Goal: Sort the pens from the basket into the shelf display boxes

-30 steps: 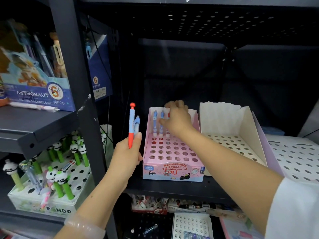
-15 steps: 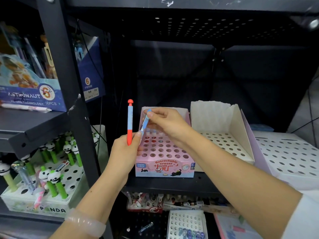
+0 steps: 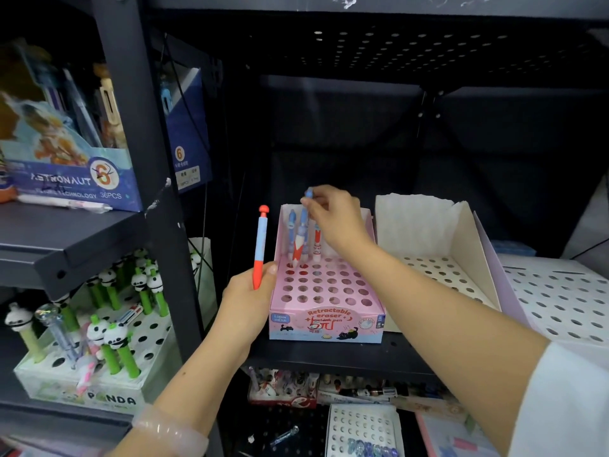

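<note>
A pink display box with rows of round holes stands on the middle shelf. My right hand pinches the top of a blue and red pen, whose tip is at a hole in the box's back rows. Two similar pens stand upright in the back row beside it. My left hand is just left of the box and grips one blue and red pen upright by its red lower end. The basket is out of sight.
A white holed box stands right of the pink one, with a white perforated tray further right. A dark shelf post rises at left. Beyond it are a panda pen box and a blue astronaut box.
My right hand took the second pen from my left hand and carried it up over the box's back rows. My left hand now holds a single pen.
</note>
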Available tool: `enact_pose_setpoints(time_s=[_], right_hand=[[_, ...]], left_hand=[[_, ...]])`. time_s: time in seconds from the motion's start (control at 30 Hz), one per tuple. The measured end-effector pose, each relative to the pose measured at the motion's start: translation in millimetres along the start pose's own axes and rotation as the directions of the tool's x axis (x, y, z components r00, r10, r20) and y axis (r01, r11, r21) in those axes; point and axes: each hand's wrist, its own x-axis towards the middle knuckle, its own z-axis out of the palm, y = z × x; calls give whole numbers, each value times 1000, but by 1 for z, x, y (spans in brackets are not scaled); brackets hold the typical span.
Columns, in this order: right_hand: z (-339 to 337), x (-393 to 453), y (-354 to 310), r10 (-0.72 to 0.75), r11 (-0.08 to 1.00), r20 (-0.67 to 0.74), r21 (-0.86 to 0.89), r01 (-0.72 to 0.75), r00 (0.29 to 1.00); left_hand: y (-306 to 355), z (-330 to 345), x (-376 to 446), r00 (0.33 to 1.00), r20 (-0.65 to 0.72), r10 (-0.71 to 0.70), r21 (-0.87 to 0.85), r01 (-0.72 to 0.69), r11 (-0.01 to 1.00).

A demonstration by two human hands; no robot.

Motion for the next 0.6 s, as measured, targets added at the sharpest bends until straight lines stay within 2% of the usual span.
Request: enact_pose_setpoints(time_s=[0.1, 0.2, 0.27, 0.33, 0.43, 0.6], right_hand=[[4, 4, -3, -8, 1000, -9, -20, 8, 1000], [16, -1, 1, -11, 989, 81, -149, 23, 997], [23, -7, 7, 20, 989, 115, -145, -3, 993], [27, -10, 8, 28, 989, 88, -150, -15, 996], [27, -10, 5, -3, 966, 85, -256, 25, 996], [29, -20, 1, 55, 914, 147, -406, 10, 988]], left_hand=[[0, -1, 0, 1000, 7, -12, -9, 12, 1000], [-2, -1, 1, 1000, 9, -17, -13, 17, 1000], [-2, -1, 1, 1000, 9, -23, -2, 23, 1000], [-3, -1, 2, 1000, 6, -26, 2, 26, 1000], [-1, -1, 2, 1000, 0, -26, -11, 26, 1000], [2, -2, -2, 998, 42, -37, 1, 37, 999]])
